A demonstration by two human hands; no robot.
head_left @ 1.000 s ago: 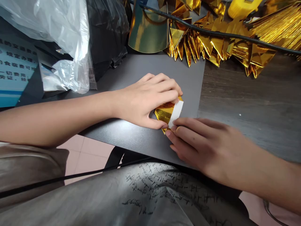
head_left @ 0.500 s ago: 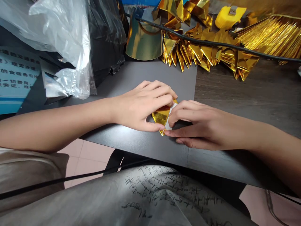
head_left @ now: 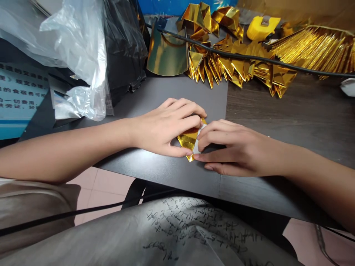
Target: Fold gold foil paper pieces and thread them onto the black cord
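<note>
A small piece of gold foil paper (head_left: 188, 139), partly folded, with a white strip along its right side, lies on the dark desk between my hands. My left hand (head_left: 163, 127) reaches over it, fingers bent at its far end and thumb pressing the near tip, so much of the paper is hidden. From the right, my right hand (head_left: 233, 146) has curled fingertips on the white strip. One of its fingers touches the near tip beside my left thumb.
Behind lie folded gold foil pieces (head_left: 235, 59), a fanned gold stack (head_left: 318, 48) and a yellow tape measure (head_left: 262, 28). A black cable (head_left: 244, 56) crosses over them. Plastic bags (head_left: 77, 44) stand at left, near a blue printed sheet (head_left: 19, 96).
The camera view has shifted slightly, so the background items sit a little lower and further left. Both hands keep nearly the same grip on the gold foil paper.
</note>
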